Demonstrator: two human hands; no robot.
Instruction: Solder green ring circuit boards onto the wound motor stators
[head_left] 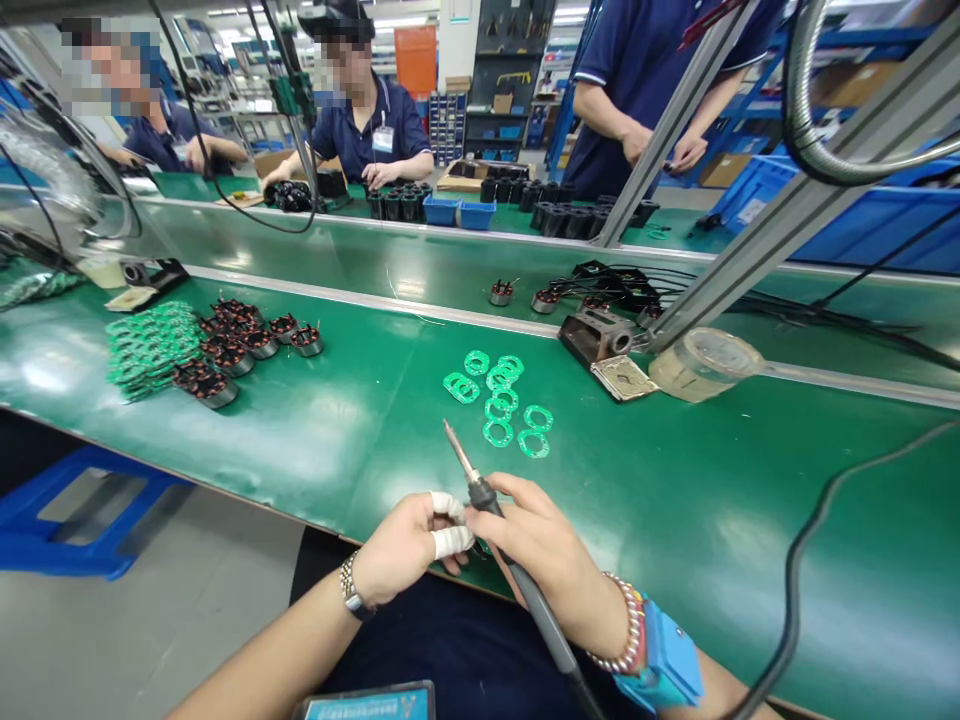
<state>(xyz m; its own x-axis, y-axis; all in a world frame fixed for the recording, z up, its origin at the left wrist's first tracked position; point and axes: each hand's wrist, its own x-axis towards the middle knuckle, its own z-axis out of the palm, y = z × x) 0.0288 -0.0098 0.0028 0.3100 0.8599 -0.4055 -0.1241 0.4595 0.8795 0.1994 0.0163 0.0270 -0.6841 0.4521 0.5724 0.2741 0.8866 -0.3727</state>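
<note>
My right hand point(551, 550) is closed around a soldering iron point(540, 610), its bare tip pointing up and to the left over the green mat. Close beside it, my left hand point(405, 545) has its fingers bent together, two of them wrapped in white tape. A small green and dark piece shows between the two hands at the table edge, mostly hidden by fingers. Beyond the iron's tip lie several loose green ring-shaped circuit boards point(501, 404), some overlapping.
Stacked green boards point(154, 345) and copper-wound motor stators point(232, 345) sit at left. A soldering iron stand point(600, 335), a sponge tray point(624, 379) and a clear tub point(705, 362) stand at right. The iron's cable point(799, 560) loops across the right side. Co-workers work across the bench.
</note>
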